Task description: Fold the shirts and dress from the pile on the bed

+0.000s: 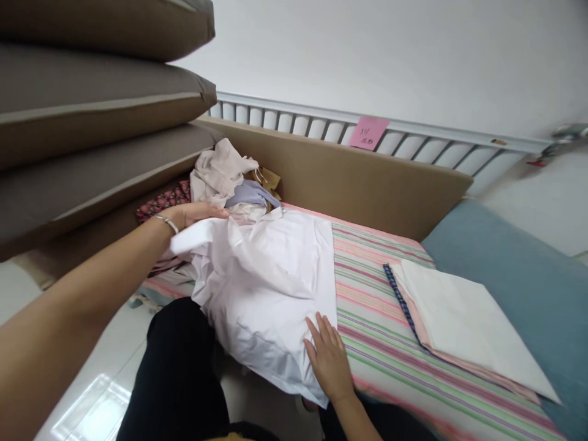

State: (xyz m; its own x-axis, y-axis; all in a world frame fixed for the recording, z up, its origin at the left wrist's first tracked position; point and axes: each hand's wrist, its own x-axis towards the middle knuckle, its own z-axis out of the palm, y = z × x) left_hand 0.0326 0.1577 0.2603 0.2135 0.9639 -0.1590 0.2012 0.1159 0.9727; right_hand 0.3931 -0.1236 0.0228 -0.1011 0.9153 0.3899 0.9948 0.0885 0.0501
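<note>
A white garment (271, 275), perhaps a shirt, is spread over the near edge of the striped bed cover, with part of it raised and folded over near its left end. My left hand (199, 212) is closed on the garment's upper left part; the cloth by it is smeared by motion, and the thumb is hidden. With fingers stretched out, my right hand (328, 358) lies flat on the garment's lower right edge. Just beyond my left hand is a loose heap of clothes, including a beige piece (218, 171) and a bluish one (252, 193).
Folded clothes (459, 312) lie stacked on the striped cover (367, 288) at the right, beside a blue-grey cushion (509, 263). Thick brown cushions (105, 92) are piled at the left. A board (349, 177) and a radiator with a pink note (369, 133) run along the wall.
</note>
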